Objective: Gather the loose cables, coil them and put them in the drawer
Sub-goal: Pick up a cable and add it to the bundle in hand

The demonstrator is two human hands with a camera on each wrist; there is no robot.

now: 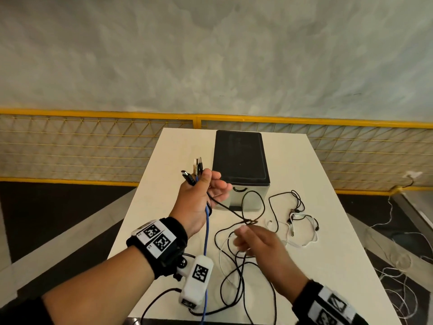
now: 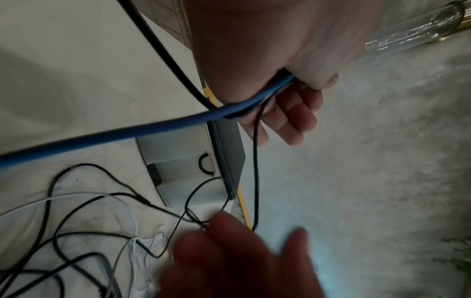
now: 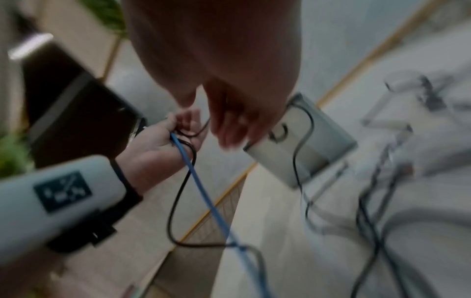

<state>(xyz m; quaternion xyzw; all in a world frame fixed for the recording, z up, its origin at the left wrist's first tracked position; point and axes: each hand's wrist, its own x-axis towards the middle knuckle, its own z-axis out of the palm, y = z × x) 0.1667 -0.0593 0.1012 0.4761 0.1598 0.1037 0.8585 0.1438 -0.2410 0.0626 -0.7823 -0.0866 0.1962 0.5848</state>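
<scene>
Left hand (image 1: 199,198) grips cables (image 1: 206,221); plugs (image 1: 195,171) apparently upward

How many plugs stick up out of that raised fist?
3 plugs show above the left hand: one leaning left, two upright beside it. More may be hidden inside the grip.

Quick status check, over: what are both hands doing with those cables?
Left hand grips plug ends. Right hand at black cable tangle, grip blurred. Drawer shut, cables uncoiled.
</scene>
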